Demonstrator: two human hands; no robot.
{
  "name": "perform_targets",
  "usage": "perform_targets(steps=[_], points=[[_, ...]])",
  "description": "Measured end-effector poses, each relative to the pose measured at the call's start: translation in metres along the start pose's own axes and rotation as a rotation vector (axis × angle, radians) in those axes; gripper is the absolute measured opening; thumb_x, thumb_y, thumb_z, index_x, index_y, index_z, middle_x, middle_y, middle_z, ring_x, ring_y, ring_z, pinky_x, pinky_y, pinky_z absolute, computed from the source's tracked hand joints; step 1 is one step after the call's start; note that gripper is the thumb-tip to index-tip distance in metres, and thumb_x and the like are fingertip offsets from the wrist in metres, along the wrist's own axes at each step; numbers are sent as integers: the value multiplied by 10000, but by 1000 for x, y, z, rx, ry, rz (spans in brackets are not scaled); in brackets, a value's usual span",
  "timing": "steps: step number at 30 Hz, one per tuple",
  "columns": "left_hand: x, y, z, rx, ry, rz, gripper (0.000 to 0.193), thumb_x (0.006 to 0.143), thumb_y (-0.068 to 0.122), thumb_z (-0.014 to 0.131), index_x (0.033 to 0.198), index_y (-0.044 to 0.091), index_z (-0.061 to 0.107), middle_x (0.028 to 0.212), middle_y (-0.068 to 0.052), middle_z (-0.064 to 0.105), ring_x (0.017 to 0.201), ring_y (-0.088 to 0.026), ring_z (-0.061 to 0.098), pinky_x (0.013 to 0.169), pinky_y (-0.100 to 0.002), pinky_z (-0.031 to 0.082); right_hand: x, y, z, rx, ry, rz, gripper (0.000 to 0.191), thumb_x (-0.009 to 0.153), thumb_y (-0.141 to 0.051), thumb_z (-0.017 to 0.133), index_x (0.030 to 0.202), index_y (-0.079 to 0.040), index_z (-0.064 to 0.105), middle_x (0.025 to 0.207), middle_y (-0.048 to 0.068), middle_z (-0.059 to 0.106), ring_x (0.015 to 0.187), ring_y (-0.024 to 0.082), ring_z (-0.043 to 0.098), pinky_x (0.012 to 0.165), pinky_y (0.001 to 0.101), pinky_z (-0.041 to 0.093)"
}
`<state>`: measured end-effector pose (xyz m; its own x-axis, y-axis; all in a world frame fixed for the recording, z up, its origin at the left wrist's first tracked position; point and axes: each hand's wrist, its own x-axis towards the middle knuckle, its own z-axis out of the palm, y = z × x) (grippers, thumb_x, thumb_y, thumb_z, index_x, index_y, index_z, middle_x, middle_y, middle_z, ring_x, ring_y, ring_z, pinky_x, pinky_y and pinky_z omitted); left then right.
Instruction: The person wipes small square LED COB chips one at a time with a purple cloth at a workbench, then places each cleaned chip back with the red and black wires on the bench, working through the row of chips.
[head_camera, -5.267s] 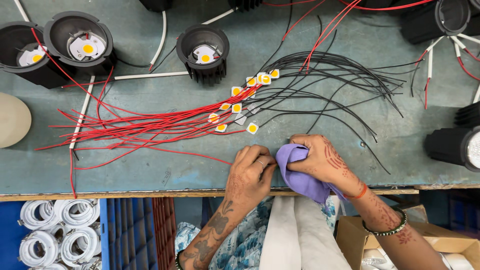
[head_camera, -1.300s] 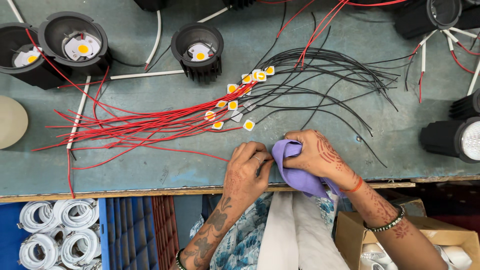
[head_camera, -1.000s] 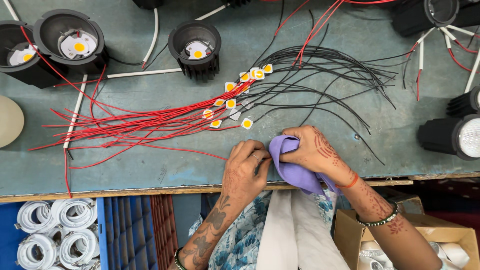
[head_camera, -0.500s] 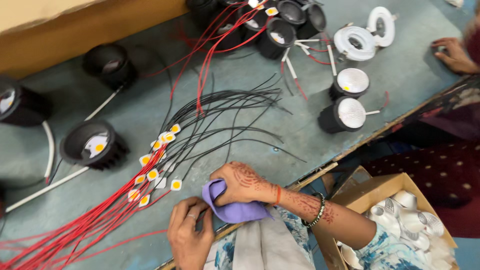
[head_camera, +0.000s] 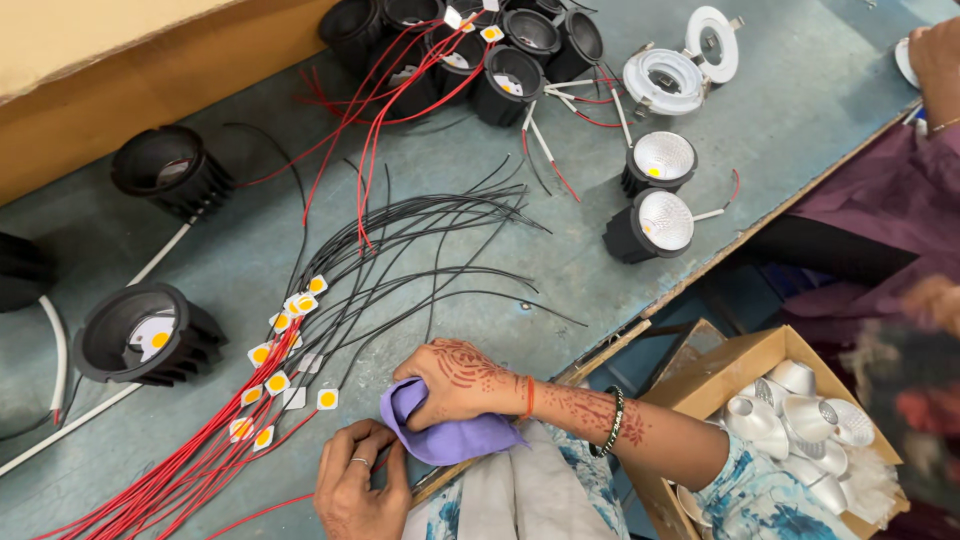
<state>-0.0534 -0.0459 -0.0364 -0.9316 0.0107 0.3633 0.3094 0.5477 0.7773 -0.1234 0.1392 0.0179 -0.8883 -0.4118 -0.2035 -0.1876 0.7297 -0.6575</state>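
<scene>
Purple cloth (head_camera: 440, 432) at 6 o'clock of the view, on the near edge of the grey-green tabletop (head_camera: 600, 270), part of it hanging over the edge. Right hand (head_camera: 455, 375) lying on top of the cloth, henna pattern on its back, fingers (head_camera: 412, 368) curled down and gripping the fabric. Left hand (head_camera: 358, 485) at 9 o'clock from the cloth, just beside it, ring on one finger, fingers (head_camera: 375, 440) bent and pinched close together near the cloth edge; cannot tell what small thing sits between them, maybe a red wire end.

Small square chips (head_camera: 285, 355) with yellow centres at 10 o'clock from the hands, spread in a loose line. Red wires (head_camera: 170, 480) running from the chips toward 8 o'clock, black wires (head_camera: 430, 240) fanning toward 1 o'clock. Black round housing (head_camera: 145, 335) at 9 o'clock of the view, one chip inside; second black housing (head_camera: 172, 170) at 10 o'clock. Cluster of black housings (head_camera: 480, 50) with red wires at 12 o'clock. Two housings with reflector faces (head_camera: 655, 195) at 2 o'clock, white rings (head_camera: 685, 60) farther at 1 o'clock. Cardboard box (head_camera: 735, 365) with silver reflector cups (head_camera: 800, 415) at 4 o'clock, below the tabletop edge. Other person's hand (head_camera: 940, 50) at the far 2 o'clock corner, purple sleeve under it.
</scene>
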Motion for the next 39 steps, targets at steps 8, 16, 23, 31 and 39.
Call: perform_targets(steps=[8, 16, 23, 31, 39], points=[[-1, -5, 2, -6, 9, 24, 213, 649, -11, 808, 842, 58, 750, 939, -48, 705, 862, -243, 684, 751, -363, 539, 0, -1, 0, -30, -6, -16, 351, 623, -364, 794, 761, -69, 662, 715, 147, 670, 735, 362, 678, 668, 461, 518], [1, 1, -1, 8, -3, 2, 207, 658, -12, 807, 846, 50, 746, 937, -54, 702, 874, -249, 687, 774, -372, 543, 2, 2, -2, -9, -58, -28, 353, 619, -370, 782, 771, -81, 649, 704, 139, 664, 717, 355, 684, 662, 456, 526], [6, 14, -10, -36, 1, 35, 193, 692, -20, 782, 862, 41, 714, 968, -86, 689, 903, -293, 675, 794, -384, 536, 4, 7, 7, -96, 38, -53, 386, 596, -381, 816, 816, -85, 699, 766, 171, 693, 785, 380, 685, 705, 470, 532], [9, 26, -19, -65, 7, 8, 161, 753, -18, 772, 884, 36, 695, 985, -77, 675, 937, -301, 655, 798, -404, 527, 7, 7, 5, -113, -79, 81, 353, 641, -367, 793, 839, -86, 715, 818, 171, 720, 832, 361, 695, 732, 452, 541], [12, 30, -24, -76, -8, 8, 121, 782, 4, 777, 878, 55, 724, 960, -57, 651, 892, -271, 631, 768, -393, 509, 8, 57, -5, 815, 190, 240, 270, 760, -46, 704, 1028, -29, 722, 875, 16, 741, 766, 113, 673, 660, 278, 559]])
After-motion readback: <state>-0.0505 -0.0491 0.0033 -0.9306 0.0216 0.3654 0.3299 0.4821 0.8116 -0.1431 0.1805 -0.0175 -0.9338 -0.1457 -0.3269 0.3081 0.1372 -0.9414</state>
